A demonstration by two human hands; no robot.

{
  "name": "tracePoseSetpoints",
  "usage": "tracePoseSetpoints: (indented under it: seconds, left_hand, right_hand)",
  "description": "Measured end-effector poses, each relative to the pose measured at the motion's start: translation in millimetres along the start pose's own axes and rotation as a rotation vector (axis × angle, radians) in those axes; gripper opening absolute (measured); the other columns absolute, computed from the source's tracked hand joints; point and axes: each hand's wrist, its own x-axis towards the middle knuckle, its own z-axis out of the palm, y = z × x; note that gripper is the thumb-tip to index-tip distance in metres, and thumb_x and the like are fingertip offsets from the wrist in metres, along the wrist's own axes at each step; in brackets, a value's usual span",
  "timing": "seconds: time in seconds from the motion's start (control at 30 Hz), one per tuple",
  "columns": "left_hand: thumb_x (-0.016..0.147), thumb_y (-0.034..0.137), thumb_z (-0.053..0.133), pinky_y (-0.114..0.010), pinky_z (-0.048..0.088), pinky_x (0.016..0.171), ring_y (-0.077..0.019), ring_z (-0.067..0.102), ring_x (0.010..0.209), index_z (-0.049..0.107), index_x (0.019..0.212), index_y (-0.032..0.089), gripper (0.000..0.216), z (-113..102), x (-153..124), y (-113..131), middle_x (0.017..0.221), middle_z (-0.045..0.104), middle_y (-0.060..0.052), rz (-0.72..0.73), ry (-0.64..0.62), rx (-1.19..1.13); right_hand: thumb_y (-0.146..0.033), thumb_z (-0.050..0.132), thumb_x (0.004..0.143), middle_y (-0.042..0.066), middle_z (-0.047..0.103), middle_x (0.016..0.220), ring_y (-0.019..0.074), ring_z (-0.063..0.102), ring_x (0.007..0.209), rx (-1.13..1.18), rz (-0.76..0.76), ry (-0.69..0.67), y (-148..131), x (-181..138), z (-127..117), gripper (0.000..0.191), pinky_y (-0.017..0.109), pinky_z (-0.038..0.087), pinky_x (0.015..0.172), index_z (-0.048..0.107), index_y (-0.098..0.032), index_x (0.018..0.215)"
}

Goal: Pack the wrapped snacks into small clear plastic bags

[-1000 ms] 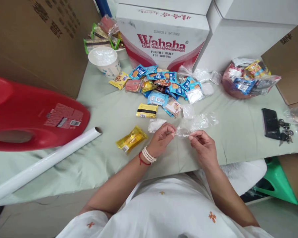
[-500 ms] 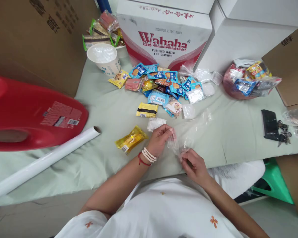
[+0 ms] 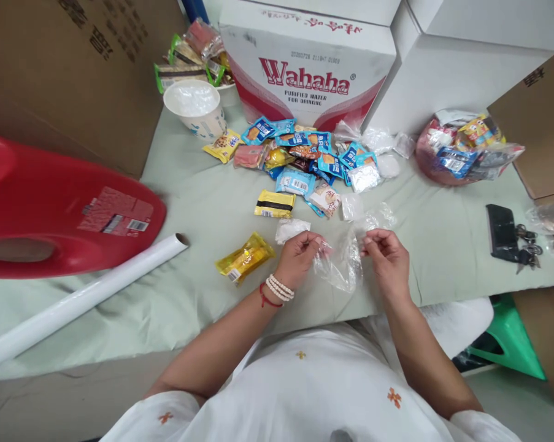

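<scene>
A clear plastic bag [image 3: 343, 267] hangs between my two hands just above the cloth. My left hand [image 3: 299, 255], with a beaded bracelet and a red string at its wrist, pinches the bag's left edge. On the other side, my right hand [image 3: 387, 255] pinches the bag near its right edge. Close to my left fingers lies a crumpled white packet [image 3: 292, 231]. A yellow snack packet [image 3: 244, 256] rests left of that hand. Beyond the hands is a pile of small wrapped snacks [image 3: 299, 156], many of them blue, with a yellow-and-black packet [image 3: 275, 204] nearest.
A paper cup [image 3: 196, 113] and a Wahaha carton [image 3: 304, 67] stand at the back. At right are a bowl [image 3: 426, 162] of snacks and a black pouch [image 3: 501, 230] with keys. A white roll [image 3: 88, 301] and a red jug [image 3: 152, 215] lie at left.
My right hand has moved up and away to the right, still pinching the clear bag, which is now spread wider. The left hand has stayed nearly in place.
</scene>
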Motion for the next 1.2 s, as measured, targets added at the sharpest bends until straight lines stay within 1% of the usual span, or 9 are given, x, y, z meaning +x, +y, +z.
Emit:
tracePoseSetpoints:
  seconds: [0.17, 0.27, 0.4, 0.5, 0.67, 0.77, 0.87, 1.0, 1.2]
  left_hand:
    - [0.077, 0.049, 0.081, -0.03, 0.057, 0.068, -0.0142, 0.068, 0.064, 0.063, 0.076, 0.019, 0.035, -2.5, 4.4, -0.6, 0.076, 0.07, 0.0, -0.065, 0.113, -0.111]
    - [0.072, 0.05, 0.084, -0.031, 0.058, 0.069, -0.0143, 0.069, 0.066, 0.064, 0.074, 0.018, 0.038, -0.9, 1.8, 2.3, 0.082, 0.072, -0.001, -0.102, 0.073, -0.173]
    - [0.069, 0.053, 0.087, -0.034, 0.06, 0.076, -0.0176, 0.072, 0.076, 0.067, 0.075, 0.017, 0.042, 1.3, -2.1, 3.1, 0.084, 0.075, -0.003, -0.138, 0.036, -0.2]
    - [0.072, 0.054, 0.085, -0.031, 0.058, 0.077, -0.0168, 0.071, 0.077, 0.07, 0.077, 0.016, 0.041, 1.0, -3.4, 3.0, 0.084, 0.077, -0.005, -0.124, 0.03, -0.157]
    - [0.076, 0.053, 0.082, -0.032, 0.057, 0.079, -0.0174, 0.071, 0.08, 0.07, 0.077, 0.016, 0.039, -0.2, -4.9, 3.6, 0.088, 0.078, -0.006, -0.107, 0.005, -0.102]
    - [0.078, 0.054, 0.081, -0.034, 0.057, 0.084, -0.0191, 0.072, 0.086, 0.07, 0.082, 0.016, 0.039, 0.2, -5.2, 1.4, 0.093, 0.078, -0.007, -0.107, -0.017, -0.099]
    - [0.076, 0.053, 0.082, -0.036, 0.058, 0.087, -0.019, 0.072, 0.09, 0.069, 0.085, 0.017, 0.039, 0.8, -4.3, -1.1, 0.101, 0.077, -0.008, -0.114, 0.004, -0.129]
    - [0.076, 0.05, 0.083, -0.038, 0.06, 0.089, -0.0188, 0.069, 0.097, 0.067, 0.083, 0.016, 0.038, 2.0, -2.4, -0.7, 0.114, 0.072, -0.008, -0.096, 0.046, -0.177]
    - [0.073, 0.045, 0.083, -0.036, 0.061, 0.085, -0.0155, 0.069, 0.088, 0.063, 0.075, 0.015, 0.036, 3.5, -1.5, 3.2, 0.103, 0.069, -0.006, -0.111, 0.062, -0.205]
  right_hand:
    - [-0.038, 0.071, 0.087, 0.0, 0.063, 0.083, 0.0141, 0.058, 0.069, -0.135, -0.052, 0.189, 11.4, -20.8, -16.1, 0.022, 0.03, 0.05, 0.067, 0.067, -0.019, 0.096]
    - [-0.034, 0.067, 0.092, 0.003, 0.065, 0.094, 0.0171, 0.062, 0.081, -0.286, -0.292, 0.254, -3.5, -39.6, -15.8, 0.015, 0.031, 0.05, 0.072, 0.066, -0.021, 0.099]
    - [-0.021, 0.06, 0.096, 0.003, 0.065, 0.095, 0.0164, 0.062, 0.082, -0.403, -0.558, -0.031, -33.7, -51.2, 3.6, 0.009, 0.028, 0.049, 0.068, 0.067, -0.024, 0.099]
    - [-0.026, 0.055, 0.101, 0.002, 0.064, 0.088, 0.0131, 0.057, 0.067, -0.447, -0.493, -0.258, -38.5, -48.4, 21.5, 0.011, 0.026, 0.047, 0.061, 0.066, -0.023, 0.1]
    - [-0.055, 0.068, 0.093, 0.009, 0.065, 0.103, 0.0213, 0.063, 0.082, -0.671, -0.486, -0.268, -15.5, -50.3, 38.9, 0.039, 0.031, 0.05, 0.065, 0.063, -0.023, 0.113]
    - [-0.043, 0.058, 0.1, 0.009, 0.065, 0.103, 0.0229, 0.064, 0.092, -0.732, -0.51, -0.282, -7.0, -53.5, 41.0, 0.021, 0.031, 0.05, 0.069, 0.067, -0.024, 0.104]
    - [-0.035, 0.055, 0.102, 0.006, 0.063, 0.095, 0.0182, 0.061, 0.081, -0.575, -0.448, -0.287, -10.4, -51.4, 33.5, 0.018, 0.029, 0.049, 0.068, 0.068, -0.024, 0.094]
    - [-0.039, 0.066, 0.096, 0.002, 0.057, 0.086, 0.0144, 0.051, 0.07, -0.311, -0.245, -0.156, -19.5, -46.8, 9.9, 0.02, 0.028, 0.043, 0.062, 0.064, -0.023, 0.083]
    - [-0.042, 0.073, 0.089, -0.004, 0.047, 0.073, 0.0108, 0.039, 0.059, 0.056, 0.032, 0.133, -7.1, -49.4, -21.0, 0.025, 0.025, 0.034, 0.055, 0.058, -0.023, 0.086]
